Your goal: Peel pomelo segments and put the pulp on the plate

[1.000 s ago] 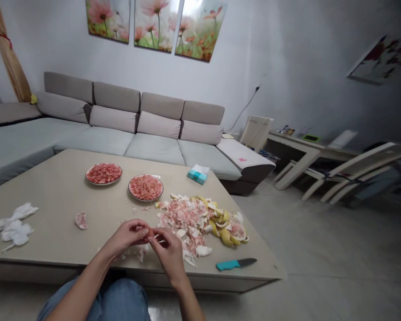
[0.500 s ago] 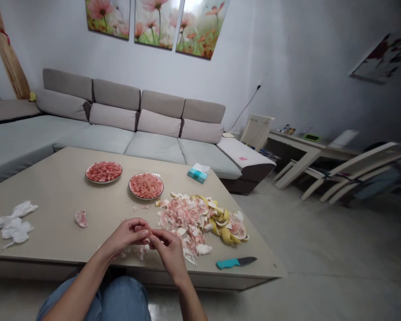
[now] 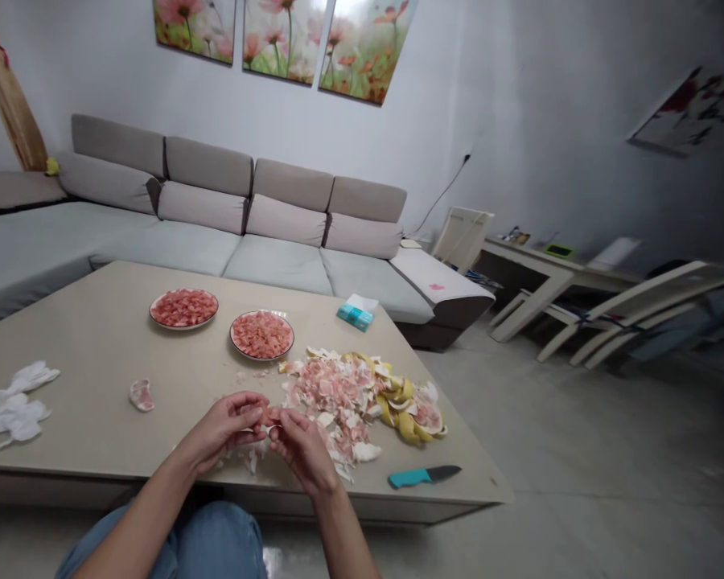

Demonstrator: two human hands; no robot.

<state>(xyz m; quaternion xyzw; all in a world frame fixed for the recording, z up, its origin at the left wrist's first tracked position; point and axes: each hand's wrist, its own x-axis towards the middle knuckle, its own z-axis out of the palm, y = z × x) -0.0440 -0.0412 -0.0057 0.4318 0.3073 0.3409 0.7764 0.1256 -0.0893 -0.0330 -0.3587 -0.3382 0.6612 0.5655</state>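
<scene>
My left hand [image 3: 226,425] and my right hand [image 3: 302,448] meet over the near edge of the beige table [image 3: 90,338]. Together their fingertips pinch a small pink pomelo piece [image 3: 269,416]. Bits of white membrane [image 3: 248,458] lie on the table just under them. Right of my hands spreads a heap of pink and white peelings [image 3: 331,398] with yellow rind [image 3: 405,406] at its far side. One loose pomelo segment [image 3: 141,395] lies to the left. Two plates of peeled pink flesh, the left plate [image 3: 184,309] and the right plate [image 3: 261,334], stand farther back.
A teal-handled knife [image 3: 423,476] lies near the table's front right corner. Crumpled white tissues [image 3: 13,406] sit at the left and a teal tissue pack [image 3: 356,314] at the far edge. A grey sofa [image 3: 229,233] runs behind; folded chairs [image 3: 639,310] lean at right.
My hands stay pinched together on the piece, shifting only slightly. The camera has tilted a little, so everything sits a touch lower and further left.
</scene>
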